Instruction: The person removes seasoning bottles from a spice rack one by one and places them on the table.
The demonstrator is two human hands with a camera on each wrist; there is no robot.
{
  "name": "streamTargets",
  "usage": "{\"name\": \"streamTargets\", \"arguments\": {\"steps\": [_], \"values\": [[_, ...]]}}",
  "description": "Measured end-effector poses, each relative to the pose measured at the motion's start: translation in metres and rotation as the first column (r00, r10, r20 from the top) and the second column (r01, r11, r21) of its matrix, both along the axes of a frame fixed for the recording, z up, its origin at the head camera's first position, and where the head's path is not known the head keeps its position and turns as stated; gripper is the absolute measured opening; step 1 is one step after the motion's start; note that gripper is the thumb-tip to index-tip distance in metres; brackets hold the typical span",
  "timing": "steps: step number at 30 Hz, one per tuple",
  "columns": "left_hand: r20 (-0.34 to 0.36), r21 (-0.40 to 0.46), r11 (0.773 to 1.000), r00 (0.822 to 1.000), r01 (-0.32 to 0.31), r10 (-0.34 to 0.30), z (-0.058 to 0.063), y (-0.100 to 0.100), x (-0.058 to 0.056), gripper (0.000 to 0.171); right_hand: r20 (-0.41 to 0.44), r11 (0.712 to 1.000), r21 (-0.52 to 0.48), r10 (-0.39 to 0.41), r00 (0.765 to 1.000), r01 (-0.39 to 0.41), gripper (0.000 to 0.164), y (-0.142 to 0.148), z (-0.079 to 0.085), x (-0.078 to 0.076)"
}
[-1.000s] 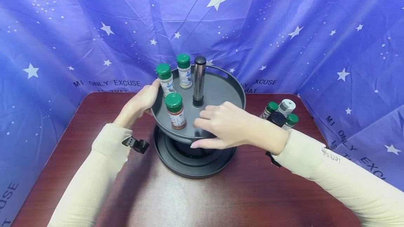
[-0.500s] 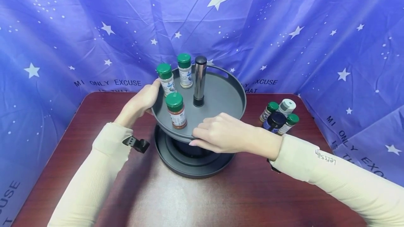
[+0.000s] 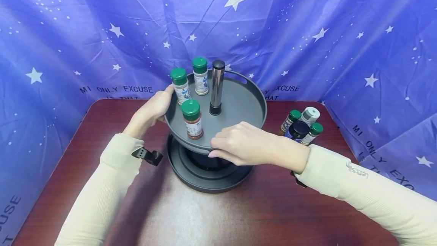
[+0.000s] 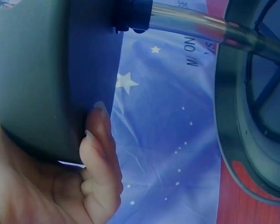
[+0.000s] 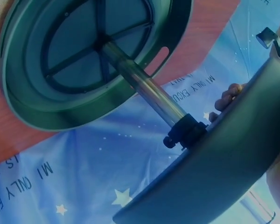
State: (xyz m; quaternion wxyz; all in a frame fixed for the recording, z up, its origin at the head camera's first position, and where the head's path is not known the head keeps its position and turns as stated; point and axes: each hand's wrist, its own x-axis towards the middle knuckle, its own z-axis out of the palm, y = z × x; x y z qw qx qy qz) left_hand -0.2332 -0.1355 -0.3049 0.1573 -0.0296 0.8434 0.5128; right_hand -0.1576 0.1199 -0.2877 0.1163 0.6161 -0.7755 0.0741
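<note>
A dark grey two-tier turntable rack has an upper tray [image 3: 242, 98] on a metal post [image 3: 216, 90] above a lower tray [image 3: 208, 186]. My left hand [image 3: 154, 106] grips the upper tray's left rim. In the left wrist view its fingers [image 4: 100, 161] curl beneath the tray. At the front rim, my right hand [image 3: 244, 143] pinches the edge, knuckles above and thumb outside. Three green-capped spice jars stand upright on the upper tray's left half: a reddish one [image 3: 193, 122] in front, a pale one [image 3: 181, 88] behind it, and another pale one [image 3: 200, 79] nearer the post.
On the table's right side stands a cluster of bottles: a black-capped jar [image 3: 297, 130], a white-capped bottle [image 3: 310, 115] and green-capped jars [image 3: 311, 134]. The dark red table [image 3: 273, 208] backs onto a blue star-printed curtain [image 3: 290, 29].
My right hand has lowered from over the tray onto its front rim and its fingers have closed there. The upper tray and jars shifted very slightly right. The left hand keeps its hold.
</note>
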Motion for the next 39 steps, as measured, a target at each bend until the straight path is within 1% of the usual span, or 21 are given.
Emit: {"name": "streamTargets", "arguments": {"steps": [6, 16, 19, 22, 26, 31, 34, 37, 39], "values": [[-0.006, -0.001, 1.0, 1.0, 0.026, -0.026, -0.001, -0.001, 0.001, 0.076, -0.001, 0.998, 0.054, -0.027, 1.0, 0.027, 0.031, 0.008, 0.007, 0.001], [-0.008, 0.062, 0.996, 0.998, 0.06, -0.06, -0.004, -0.003, 0.002, 0.075, 0.0, 0.992, 0.115, -0.049, 0.999, 0.049, 0.028, 0.017, 0.016, 0.002], [-0.022, 0.09, 0.993, 0.997, 0.078, -0.076, -0.005, -0.005, 0.002, 0.074, -0.003, 0.991, 0.125, -0.055, 0.999, 0.054, 0.027, 0.022, 0.017, 0.001], [-0.039, 0.109, 0.989, 0.995, 0.099, -0.095, -0.006, -0.007, 0.002, 0.074, -0.009, 0.987, 0.143, -0.078, 0.997, 0.078, 0.026, 0.028, 0.02, 0.001], [-0.052, 0.121, 0.986, 0.993, 0.113, -0.108, -0.007, -0.008, 0.004, 0.077, -0.021, 0.973, 0.183, -0.137, 0.99, 0.138, 0.024, 0.037, 0.025, 0.001], [-0.045, 0.133, 0.985, 0.993, 0.111, -0.106, -0.007, -0.009, 0.004, 0.076, -0.022, 0.954, 0.232, -0.189, 0.982, 0.188, 0.015, 0.049, 0.031, -0.002], [-0.026, 0.138, 0.985, 0.995, 0.103, -0.1, -0.005, -0.009, 0.005, 0.077, -0.05, 0.944, 0.244, -0.214, 0.976, 0.22, 0.01, 0.058, 0.034, -0.006], [-0.005, 0.143, 0.986, 0.997, 0.081, -0.082, -0.004, -0.01, 0.005, 0.077, -0.09, 0.939, 0.237, -0.232, 0.969, 0.247, 0.01, 0.065, 0.036, -0.01], [0.003, 0.154, 0.985, 0.997, 0.073, -0.074, -0.005, -0.01, 0.005, 0.077, -0.102, 0.938, 0.229, -0.243, 0.965, 0.261, 0.01, 0.068, 0.038, -0.012]]}}
